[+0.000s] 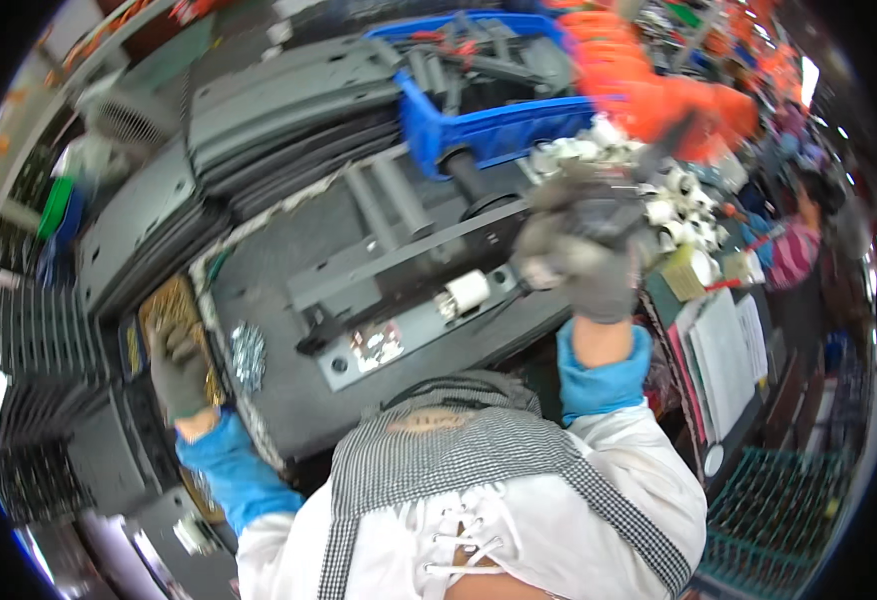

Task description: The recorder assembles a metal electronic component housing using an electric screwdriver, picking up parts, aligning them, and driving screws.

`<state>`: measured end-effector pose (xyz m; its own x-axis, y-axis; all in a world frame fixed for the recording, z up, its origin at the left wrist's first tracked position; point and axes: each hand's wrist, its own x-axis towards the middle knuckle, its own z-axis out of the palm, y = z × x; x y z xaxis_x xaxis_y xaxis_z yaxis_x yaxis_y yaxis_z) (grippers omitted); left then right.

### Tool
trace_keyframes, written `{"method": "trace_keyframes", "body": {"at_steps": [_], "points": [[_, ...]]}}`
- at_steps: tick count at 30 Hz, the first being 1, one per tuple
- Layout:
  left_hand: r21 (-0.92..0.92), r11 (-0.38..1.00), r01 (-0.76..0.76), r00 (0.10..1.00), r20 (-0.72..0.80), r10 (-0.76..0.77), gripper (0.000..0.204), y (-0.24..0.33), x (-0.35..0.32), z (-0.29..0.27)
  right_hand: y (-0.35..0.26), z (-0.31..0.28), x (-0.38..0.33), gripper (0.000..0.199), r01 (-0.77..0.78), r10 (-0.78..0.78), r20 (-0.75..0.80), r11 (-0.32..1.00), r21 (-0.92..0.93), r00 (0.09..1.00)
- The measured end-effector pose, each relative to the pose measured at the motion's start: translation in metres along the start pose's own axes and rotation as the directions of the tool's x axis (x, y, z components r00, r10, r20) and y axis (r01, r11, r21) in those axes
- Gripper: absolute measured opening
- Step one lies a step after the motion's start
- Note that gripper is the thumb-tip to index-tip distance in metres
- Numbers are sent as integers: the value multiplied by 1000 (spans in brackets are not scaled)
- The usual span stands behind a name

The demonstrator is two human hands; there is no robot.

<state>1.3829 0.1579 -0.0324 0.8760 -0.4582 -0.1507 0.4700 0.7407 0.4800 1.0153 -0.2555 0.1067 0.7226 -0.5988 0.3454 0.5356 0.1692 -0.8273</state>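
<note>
A wide, round-edged view looks down on a person in a checked apron [449, 450] at a workbench. Both hands wear grey gloves, with blue cuffs at the wrists.

The left hand [179, 365], at the left of the frame, reaches down to a pile of brass-coloured small parts [171, 302]. Its fingers are bent and bunched; one cannot say whether they pinch a piece.

The right hand [579, 245], right of centre, is smeared by motion blur. A dark object lies at its fingers, too blurred to identify, and the grip on it cannot be made out.

Between the hands, on the dark work surface [274, 290], a long grey metal channel [409, 262] lies slantwise in mid-frame. Just below it, a flat grey bar [419, 345] carries a white cylinder [469, 290] near its right end and small parts near its left. A heap of silvery small parts [249, 358] sits near the left hand.

Stacked grey panels [294, 90] fill the upper left. A blue crate [519, 120] of grey pieces stands at upper centre, beside bright orange items [609, 60]. White rounded parts [684, 205] cluster right of the right hand.
</note>
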Motion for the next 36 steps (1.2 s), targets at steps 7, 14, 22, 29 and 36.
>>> {"method": "trace_keyframes", "body": {"at_steps": [7,14,22,29,36], "points": [[249,874,417,819,314,-480,44,-122,-90,191,-51,38,-4,57,561,-592,-5,762,322,806],[240,745,623,736,144,-662,39,-181,-140,163,-57,19,-31,53,465,-533,167,825,322,829],[275,754,596,771,65,-633,37,-202,-146,147,-51,13,-51,47,491,-487,-101,805,333,867],[418,745,520,813,24,-582,36,-210,-154,150,-37,8,-60,47,506,-429,-329,840,197,841],[524,728,442,844,30,-535,33,-217,-152,141,-25,-13,-71,44,493,-414,-425,865,90,805]]}}
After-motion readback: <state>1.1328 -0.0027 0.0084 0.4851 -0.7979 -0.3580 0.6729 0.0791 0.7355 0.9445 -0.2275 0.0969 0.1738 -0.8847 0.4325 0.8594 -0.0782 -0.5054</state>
